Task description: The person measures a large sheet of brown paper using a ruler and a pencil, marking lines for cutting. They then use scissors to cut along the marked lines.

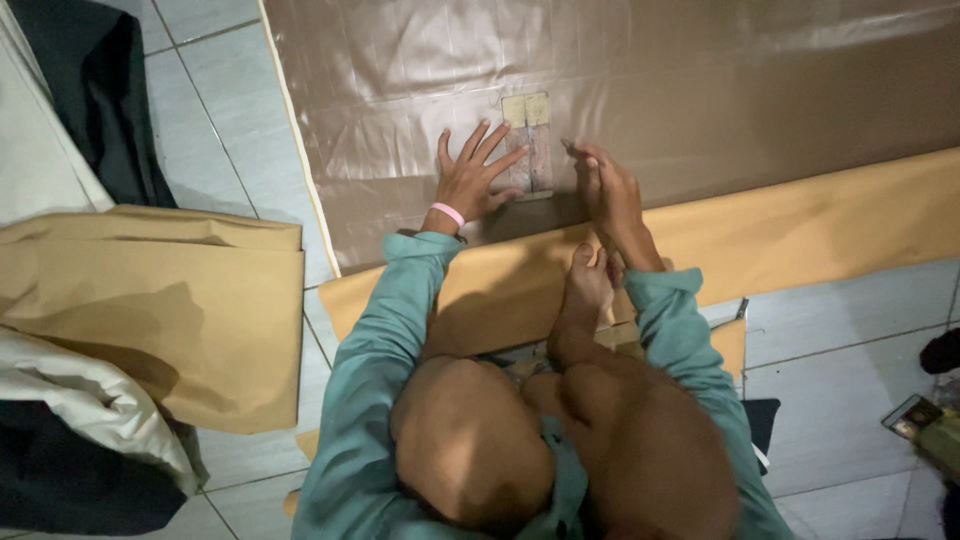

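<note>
My left hand [470,178] lies flat with fingers spread on a glossy brown sheet [650,90] spread over the floor, pressing beside a small pale rectangular template [528,145]. My right hand [603,185] is just right of the template, fingers pinched around a thin pen-like tool [570,148] whose tip touches the sheet at the template's edge. A pink band is on the left wrist. I sit on the floor in teal sleeves, one bare foot [588,280] resting on the tan fabric [800,225] folded along the sheet's near edge.
A folded stack of tan fabric [190,310] lies at left on the grey tiled floor [850,320], with white cloth [70,390] and dark cloth [100,100] around it. A small greenish object [925,425] sits at the right edge.
</note>
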